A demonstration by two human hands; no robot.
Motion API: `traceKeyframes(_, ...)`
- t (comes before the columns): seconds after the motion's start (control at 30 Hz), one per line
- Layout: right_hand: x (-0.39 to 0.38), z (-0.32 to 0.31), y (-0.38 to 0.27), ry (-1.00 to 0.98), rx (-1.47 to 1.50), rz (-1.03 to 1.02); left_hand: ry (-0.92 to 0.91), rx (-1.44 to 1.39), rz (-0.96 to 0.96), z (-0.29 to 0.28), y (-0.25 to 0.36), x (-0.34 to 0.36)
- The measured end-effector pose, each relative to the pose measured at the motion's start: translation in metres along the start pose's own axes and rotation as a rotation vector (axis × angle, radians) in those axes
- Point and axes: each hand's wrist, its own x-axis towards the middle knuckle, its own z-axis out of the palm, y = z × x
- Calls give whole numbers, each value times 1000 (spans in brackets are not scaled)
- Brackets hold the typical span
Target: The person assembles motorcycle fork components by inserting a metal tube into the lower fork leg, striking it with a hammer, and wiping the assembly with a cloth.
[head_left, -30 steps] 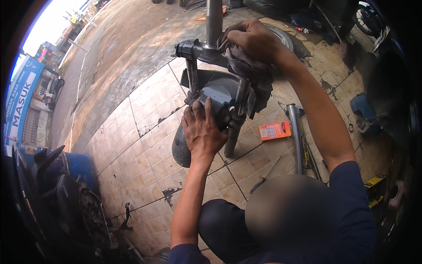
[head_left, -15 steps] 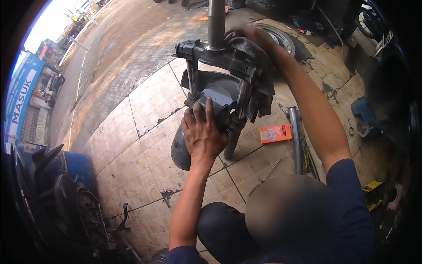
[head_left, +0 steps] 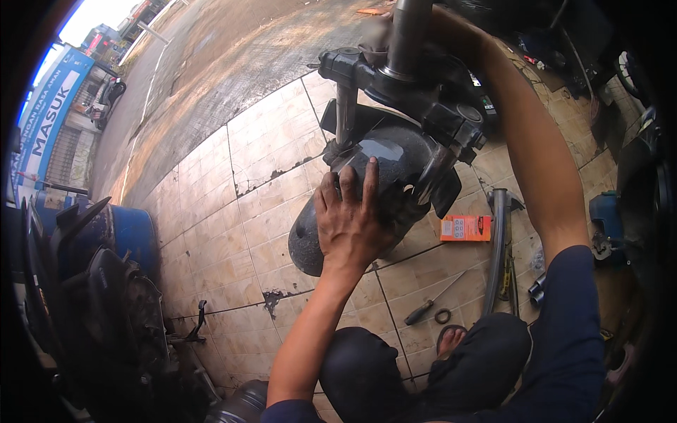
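A motorcycle front fork stands before me, with a bare metal steering stem [head_left: 408, 42] rising from its dark fork clamp [head_left: 402, 88]. Below the clamp sits a black front fender [head_left: 307, 236], dusty and scuffed. My left hand [head_left: 355, 218] lies on top of the fender, fingers stretched out and holding nothing. Reaching far forward, my right hand [head_left: 448, 29] is at the back of the stem, mostly hidden by it. A blurred greyish patch shows left of the stem; whether it is fingers or cloth, I cannot make out.
On the tiled floor lie an orange box [head_left: 465, 228], a metal fork tube [head_left: 497, 247], a screwdriver [head_left: 421, 311] and a dark ring [head_left: 442, 316]. Dark motorcycle parts [head_left: 106, 324] and a blue drum [head_left: 134, 240] stand at left. A blue tool [head_left: 606, 215] lies at right.
The view has shifted, so the fork appears farther right. My right hand has gone from the dark cloth at the clamp's right side to behind the stem. My left hand stays on the fender.
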Motion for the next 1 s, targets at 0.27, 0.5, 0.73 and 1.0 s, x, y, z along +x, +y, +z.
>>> traceKeyframes(0.27, -33, 15, 20, 225, -142, 16, 19, 5, 0, 4, -4, 0)
traceKeyframes(0.5, -147, 16, 19, 466, -88, -112, -16, -42, -8, -6, -3, 0)
traceKeyframes(0.73, -100, 148, -80, 384, -1291, -242, -37, -18, -8, -10, -5, -4)
traceKeyframes(1.0, -21, 187, -81, 173, -2010, 335, 23, -236, -21, -20, -1, -4)
